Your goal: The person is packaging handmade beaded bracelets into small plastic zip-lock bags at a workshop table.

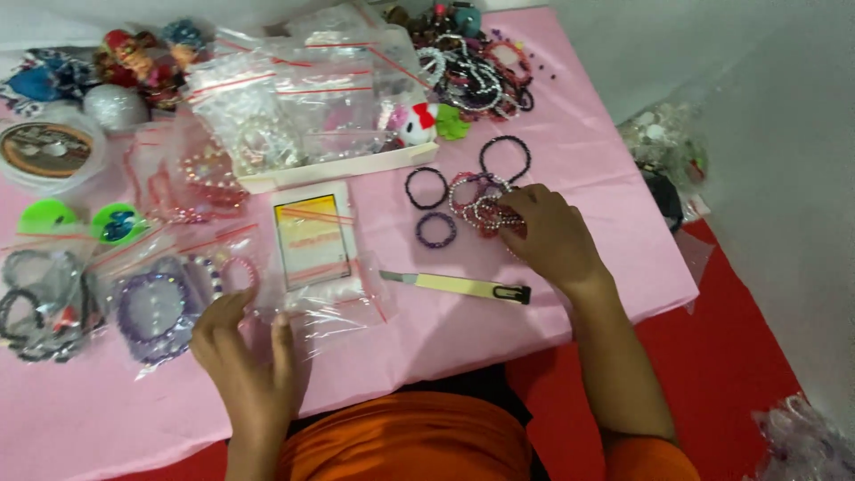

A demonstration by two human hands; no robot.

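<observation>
My right hand rests on a cluster of beaded bracelets on the pink table cover, fingertips closed on pink and silver strands. My left hand lies flat near the table's front edge, fingers spread over a clear zip bag. Just left of it sits a bag with a purple beaded bracelet. Dark bead bracelets lie loose left of my right hand. A pale yellow utility knife lies between my hands.
A white box stuffed with clear zip bags stands at the middle back. A pile of bracelets is at the back right. A cord spool, green caps and bagged dark bracelets are at left. Red floor lies right.
</observation>
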